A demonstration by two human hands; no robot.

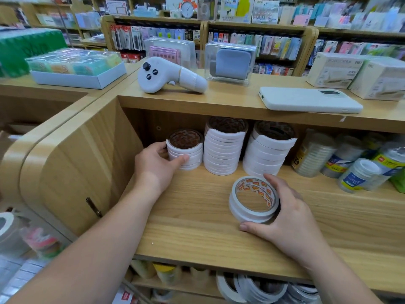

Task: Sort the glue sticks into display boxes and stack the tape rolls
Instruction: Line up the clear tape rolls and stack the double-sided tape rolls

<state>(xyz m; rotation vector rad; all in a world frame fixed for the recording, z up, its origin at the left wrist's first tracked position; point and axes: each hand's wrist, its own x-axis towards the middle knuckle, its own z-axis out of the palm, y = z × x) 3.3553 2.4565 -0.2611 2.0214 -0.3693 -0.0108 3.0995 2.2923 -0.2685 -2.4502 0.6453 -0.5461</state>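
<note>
A: Which step is this?
B: Tape stacking. A wooden shelf [197, 227] has two tall tape stacks [223, 150] at the back. The L hand [155, 163] grips the short stack [186, 150] at far left.
A: And the R hand?
B: The R hand [291, 218] is curled round a few loose rolls [254, 198] near the shelf front. Next, prob.: lift them onto the short stack, cores aligned. Up top, a white tray [72, 81] holds wrapped packs [72, 62]. Can't make out any glue sticks.

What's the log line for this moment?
left hand: grips short stack | right hand: holds loose rolls at shelf front | tall stacks: two, upright, right of short stack
</note>
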